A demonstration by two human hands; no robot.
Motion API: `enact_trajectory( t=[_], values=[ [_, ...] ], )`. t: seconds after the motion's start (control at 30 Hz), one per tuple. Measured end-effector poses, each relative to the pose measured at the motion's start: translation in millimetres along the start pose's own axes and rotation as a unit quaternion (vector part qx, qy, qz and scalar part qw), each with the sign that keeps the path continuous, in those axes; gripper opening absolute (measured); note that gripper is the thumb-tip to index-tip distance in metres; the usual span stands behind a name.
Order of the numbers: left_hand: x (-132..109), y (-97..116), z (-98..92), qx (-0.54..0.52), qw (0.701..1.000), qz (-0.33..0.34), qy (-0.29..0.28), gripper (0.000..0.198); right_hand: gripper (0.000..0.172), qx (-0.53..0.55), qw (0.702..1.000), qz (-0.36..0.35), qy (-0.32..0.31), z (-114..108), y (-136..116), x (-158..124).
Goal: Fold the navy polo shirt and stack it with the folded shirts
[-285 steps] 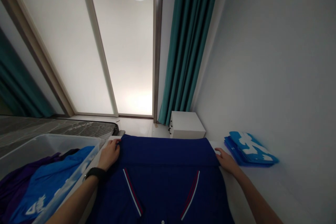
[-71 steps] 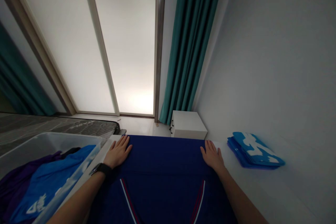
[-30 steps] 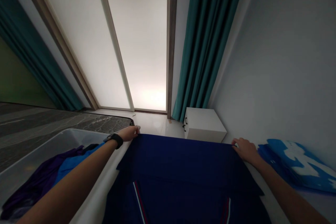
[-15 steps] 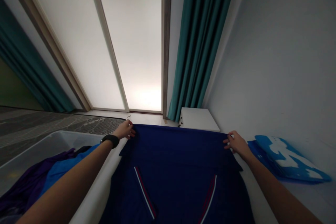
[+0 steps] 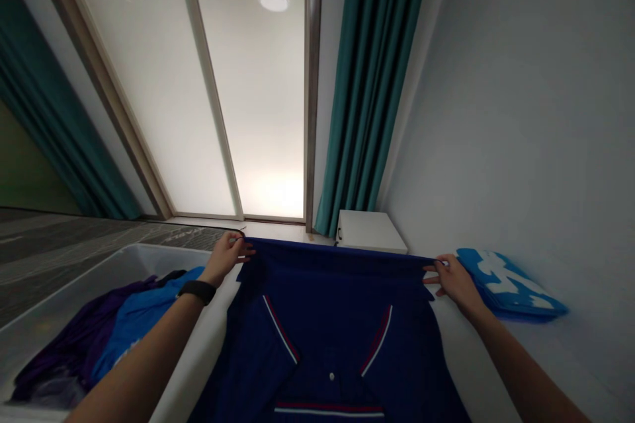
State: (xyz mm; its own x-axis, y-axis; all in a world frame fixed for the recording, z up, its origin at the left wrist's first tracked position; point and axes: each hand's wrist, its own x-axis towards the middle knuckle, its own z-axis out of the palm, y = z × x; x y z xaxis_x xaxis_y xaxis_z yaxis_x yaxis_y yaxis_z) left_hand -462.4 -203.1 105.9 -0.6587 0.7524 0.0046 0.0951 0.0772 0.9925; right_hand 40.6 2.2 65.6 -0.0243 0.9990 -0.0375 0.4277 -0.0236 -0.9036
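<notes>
A navy blue polo shirt [image 5: 337,317] is spread in front of me, its far edge stretched into a nearly straight line. Red and white stripes trim its sleeve ends and collar, and a small pale button [image 5: 332,377] shows above the collar. At the far left corner my left hand [image 5: 227,256], with a black band on the wrist, pinches the fabric. My right hand [image 5: 449,277] grips the far right corner between thumb and fingers. The shirt's nearest part runs out of view at the bottom.
On the left, a translucent plastic bin [image 5: 114,271] holds purple and bright blue clothes [image 5: 143,310]. A folded blue and white stack [image 5: 510,284] lies at right by the wall. Beyond the shirt stand a white cabinet [image 5: 370,231], teal curtains [image 5: 367,92] and frosted sliding doors [image 5: 258,112].
More of the shirt now shows, including its collar and button, and its sides and stripes have shifted in view. Both hands keep hold of the far corners. The camera view has shifted slightly.
</notes>
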Motion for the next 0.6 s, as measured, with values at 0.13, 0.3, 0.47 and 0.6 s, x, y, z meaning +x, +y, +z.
enact_trajectory(
  t=[0.13,0.3,0.47,0.6],
  values=[
    [-32.4,-1.0,-7.0,-0.038,0.999,0.021,0.012,0.017,0.019,0.024,1.0,0.003,-0.005,-10.5,2.2,-35.3],
    [-75.2,0.3,-21.7,-0.04,0.998,0.045,0.02,0.029,0.021,0.05,0.999,-0.017,0.005,-23.2,6.8,-75.8],
    [-113.4,-20.0,-40.1,-0.006,0.998,0.066,0.0,0.046,0.028,0.04,0.999,-0.031,0.004,-29.2,35.1,-108.8],
    [-129.4,-46.9,-54.1,0.117,0.989,0.093,-0.011,0.051,0.023,-0.069,0.995,-0.068,0.029,-27.4,66.9,-127.2]
  ],
)
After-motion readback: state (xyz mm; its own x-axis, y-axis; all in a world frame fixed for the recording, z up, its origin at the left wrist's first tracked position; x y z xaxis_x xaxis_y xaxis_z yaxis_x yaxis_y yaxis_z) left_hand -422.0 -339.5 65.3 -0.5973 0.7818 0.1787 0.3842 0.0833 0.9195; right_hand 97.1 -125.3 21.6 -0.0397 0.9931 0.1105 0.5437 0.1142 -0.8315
